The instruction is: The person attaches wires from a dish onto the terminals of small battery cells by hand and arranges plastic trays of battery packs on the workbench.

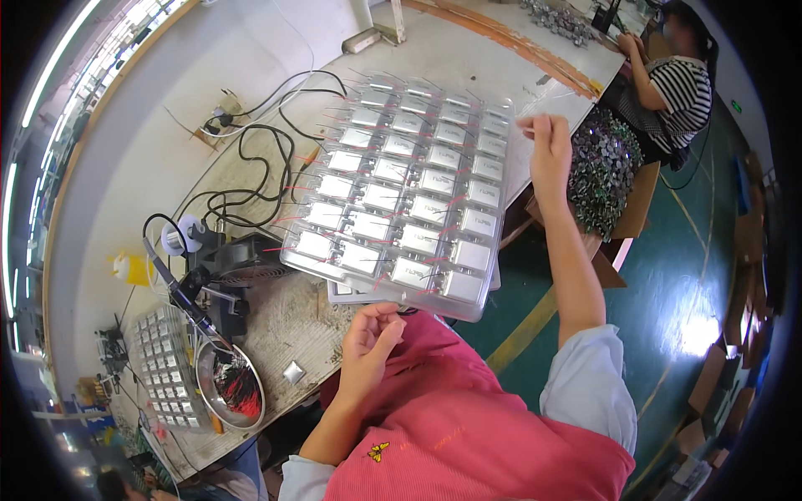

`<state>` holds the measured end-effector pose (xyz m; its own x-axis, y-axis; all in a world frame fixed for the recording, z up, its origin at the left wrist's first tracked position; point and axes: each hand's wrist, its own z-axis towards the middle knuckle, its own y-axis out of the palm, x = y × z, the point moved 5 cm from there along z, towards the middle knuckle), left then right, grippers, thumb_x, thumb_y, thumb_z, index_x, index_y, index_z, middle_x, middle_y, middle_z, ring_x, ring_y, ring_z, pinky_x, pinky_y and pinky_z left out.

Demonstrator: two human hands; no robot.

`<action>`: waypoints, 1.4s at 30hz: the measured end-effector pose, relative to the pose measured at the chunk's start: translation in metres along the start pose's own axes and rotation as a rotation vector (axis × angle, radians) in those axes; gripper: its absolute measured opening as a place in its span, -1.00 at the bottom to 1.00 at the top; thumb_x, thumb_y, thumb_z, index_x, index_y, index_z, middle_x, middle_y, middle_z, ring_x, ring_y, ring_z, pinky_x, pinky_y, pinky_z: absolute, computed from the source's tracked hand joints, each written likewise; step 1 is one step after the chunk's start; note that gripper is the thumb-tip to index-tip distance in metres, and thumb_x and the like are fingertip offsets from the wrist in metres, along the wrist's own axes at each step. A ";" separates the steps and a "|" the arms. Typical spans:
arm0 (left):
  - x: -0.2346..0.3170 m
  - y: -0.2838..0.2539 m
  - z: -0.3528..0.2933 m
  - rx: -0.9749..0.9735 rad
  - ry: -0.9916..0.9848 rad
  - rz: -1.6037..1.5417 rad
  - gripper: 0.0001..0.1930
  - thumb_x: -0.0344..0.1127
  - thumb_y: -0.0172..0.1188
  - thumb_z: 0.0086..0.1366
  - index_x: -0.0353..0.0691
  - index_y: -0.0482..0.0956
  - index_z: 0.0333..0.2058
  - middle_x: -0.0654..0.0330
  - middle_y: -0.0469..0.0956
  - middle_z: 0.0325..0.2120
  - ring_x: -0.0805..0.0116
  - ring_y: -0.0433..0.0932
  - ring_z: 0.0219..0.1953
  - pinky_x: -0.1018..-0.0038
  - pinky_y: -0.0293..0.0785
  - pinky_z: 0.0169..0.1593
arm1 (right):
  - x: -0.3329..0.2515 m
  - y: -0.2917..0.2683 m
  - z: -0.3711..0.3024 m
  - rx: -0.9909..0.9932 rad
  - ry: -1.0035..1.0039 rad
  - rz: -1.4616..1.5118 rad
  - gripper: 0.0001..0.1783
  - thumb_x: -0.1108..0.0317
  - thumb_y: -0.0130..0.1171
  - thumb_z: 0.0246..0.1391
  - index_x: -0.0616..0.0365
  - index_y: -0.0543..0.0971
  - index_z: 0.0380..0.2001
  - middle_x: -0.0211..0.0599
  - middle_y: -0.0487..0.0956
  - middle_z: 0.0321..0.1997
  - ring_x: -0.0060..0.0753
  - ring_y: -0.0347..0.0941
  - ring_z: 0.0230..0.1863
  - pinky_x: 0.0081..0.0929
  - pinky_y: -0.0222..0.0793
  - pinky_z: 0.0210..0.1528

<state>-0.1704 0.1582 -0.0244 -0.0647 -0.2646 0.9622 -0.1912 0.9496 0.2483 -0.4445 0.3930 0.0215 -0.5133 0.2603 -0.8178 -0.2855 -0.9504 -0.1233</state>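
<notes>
The clear plastic tray (461, 308), filled with silver cells (389, 170), lies across the table's (284, 321) front edge, one corner jutting past it. The left hand (372, 338), loosely curled, appears empty just below the tray's near side; the right hand (549, 154) is half closed beside its far right corner, contents unclear. Loaded, it is probably weighty, slick and bendy, its wires (274, 249) fragile; opposite rims offer the safest hold

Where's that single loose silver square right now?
The silver square lies on the bench in the head view's lower left, just right of the metal bowl, short of the left hand.
</notes>
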 end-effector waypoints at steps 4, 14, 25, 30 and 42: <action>0.001 0.005 0.001 0.073 -0.035 -0.041 -0.75 -0.49 0.05 0.30 -0.34 0.36 -0.05 0.13 0.49 -0.24 0.47 0.46 -0.27 0.55 0.42 -0.13 | 0.040 0.023 0.051 -0.105 -0.064 -0.403 -0.70 0.18 0.04 0.21 0.26 0.43 -0.31 -0.03 0.57 -0.34 -0.14 0.53 -0.25 -0.30 0.41 -0.18; 0.015 0.019 -0.017 -0.076 -0.038 -0.213 -0.44 -0.54 0.07 0.28 -0.29 0.11 0.23 0.06 0.29 0.10 0.43 0.40 -0.06 0.54 0.36 0.03 | 0.027 0.054 0.078 -0.398 -0.152 -0.798 -0.72 0.14 -0.02 0.18 0.15 0.45 -0.29 0.01 0.55 -0.25 0.10 0.47 -0.16 -0.03 0.35 -0.15; 0.004 0.032 -0.017 -0.221 -0.311 -0.279 -0.50 -0.37 0.05 0.35 -0.36 0.15 0.19 0.07 0.39 0.05 0.41 0.43 -0.03 0.47 0.38 0.07 | -0.008 0.055 0.111 -0.527 -0.257 -0.725 -0.69 0.16 0.03 0.11 0.24 0.48 -0.36 0.05 0.55 -0.31 0.10 0.48 -0.21 -0.08 0.34 -0.15; 0.008 0.047 -0.012 -0.410 -0.361 -0.273 -0.54 -0.28 -0.01 0.39 -0.35 0.19 0.19 0.06 0.42 0.06 0.39 0.46 -0.04 0.46 0.38 0.06 | -0.042 0.058 0.136 -0.541 -0.276 -0.871 -0.67 0.13 0.01 0.15 0.24 0.47 -0.34 0.05 0.55 -0.36 0.10 0.47 -0.25 -0.12 0.32 -0.21; 0.019 0.014 0.015 0.130 0.080 -0.562 -0.54 -0.27 -0.11 0.43 -0.33 0.05 0.20 0.02 0.35 0.06 0.20 0.42 0.08 0.29 0.44 0.10 | -0.064 0.072 0.152 -0.694 -0.260 -0.910 -0.68 0.14 0.08 0.10 0.22 0.47 -0.31 0.09 0.55 -0.28 0.12 0.47 -0.19 -0.14 0.35 -0.17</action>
<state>-0.1891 0.1635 -0.0048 0.1545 -0.7035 0.6937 -0.2942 0.6375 0.7121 -0.5558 0.3336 0.1501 -0.5205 0.8422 -0.1408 -0.1709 -0.2643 -0.9492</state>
